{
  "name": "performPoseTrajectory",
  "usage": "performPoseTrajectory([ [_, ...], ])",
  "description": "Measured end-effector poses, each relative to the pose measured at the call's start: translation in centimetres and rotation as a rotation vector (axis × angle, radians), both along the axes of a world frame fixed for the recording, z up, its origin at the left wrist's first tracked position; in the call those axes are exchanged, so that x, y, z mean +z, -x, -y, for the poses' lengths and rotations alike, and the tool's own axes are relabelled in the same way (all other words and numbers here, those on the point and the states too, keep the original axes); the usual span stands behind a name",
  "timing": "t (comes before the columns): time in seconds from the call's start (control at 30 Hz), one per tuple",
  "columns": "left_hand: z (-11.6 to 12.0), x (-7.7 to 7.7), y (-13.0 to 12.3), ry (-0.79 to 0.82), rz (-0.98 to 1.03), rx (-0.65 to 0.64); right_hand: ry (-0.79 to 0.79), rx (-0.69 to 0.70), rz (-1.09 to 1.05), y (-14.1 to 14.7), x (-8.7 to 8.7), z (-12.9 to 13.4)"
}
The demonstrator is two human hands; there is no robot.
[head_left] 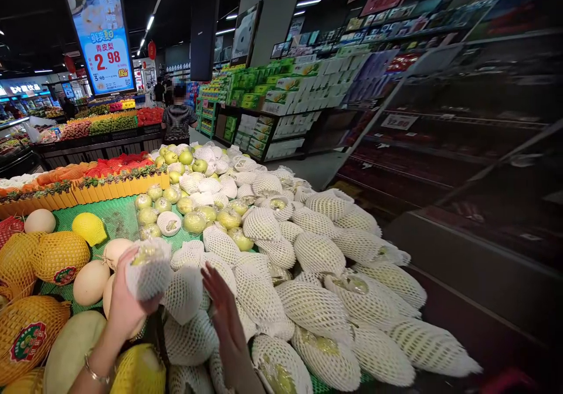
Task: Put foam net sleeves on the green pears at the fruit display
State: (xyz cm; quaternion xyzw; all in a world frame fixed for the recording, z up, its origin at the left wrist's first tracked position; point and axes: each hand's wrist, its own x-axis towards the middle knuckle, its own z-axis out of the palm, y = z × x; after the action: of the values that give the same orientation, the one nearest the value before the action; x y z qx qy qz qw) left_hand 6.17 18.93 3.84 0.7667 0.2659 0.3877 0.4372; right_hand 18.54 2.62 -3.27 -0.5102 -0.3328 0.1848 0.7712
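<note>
My left hand (125, 294) is wrapped round a pear in a white foam net (150, 269), held up over the fruit display; yellow-green skin shows through at its top. A bracelet circles that wrist. To the right, my right hand (224, 306) has its fingers stretched out and holds nothing. It hovers over foam-netted pears (259, 291), which are heaped across the middle and right of the display. Uncovered or film-wrapped green pears (194, 222) lie farther back. Below my left hand sit a pale melon (73, 344) and a yellow-netted fruit (139, 370).
Yellow-netted melons (61, 256) with labels lie at the left beside pale round melons (91, 282). An orange divider (118, 187) borders the green mat (116, 218). A person (179, 115) stands in the aisle beyond. Boxed goods (281, 89) and dark shelves (417, 142) line the right.
</note>
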Motion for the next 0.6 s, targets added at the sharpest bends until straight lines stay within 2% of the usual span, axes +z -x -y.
performPoseTrajectory([
  [0.1,-2.5,2.2,-1.8,-0.293,-0.097,0.000,0.049,-0.190,-0.103,-3.2,0.3,1.4],
  [0.2,-3.9,2.5,-4.8,-0.504,-0.257,-0.020,0.121,-0.312,-0.122,-5.5,1.3,3.1],
  [0.33,-4.7,0.3,-9.1,-0.586,-0.601,-0.176,0.199,-0.365,-0.063,-6.5,2.3,5.1],
  [0.43,-4.8,-1.6,-11.1,-0.604,-0.726,-0.272,0.270,-0.440,-0.006,-7.1,2.2,6.9],
  [0.5,-4.8,-2.5,-11.6,-0.627,-0.753,-0.323,0.278,-0.557,0.079,-8.0,1.8,8.8],
  [0.6,-4.7,-3.0,-11.8,-0.660,-0.782,-0.391,0.294,-0.806,0.227,-9.4,1.2,12.5],
])
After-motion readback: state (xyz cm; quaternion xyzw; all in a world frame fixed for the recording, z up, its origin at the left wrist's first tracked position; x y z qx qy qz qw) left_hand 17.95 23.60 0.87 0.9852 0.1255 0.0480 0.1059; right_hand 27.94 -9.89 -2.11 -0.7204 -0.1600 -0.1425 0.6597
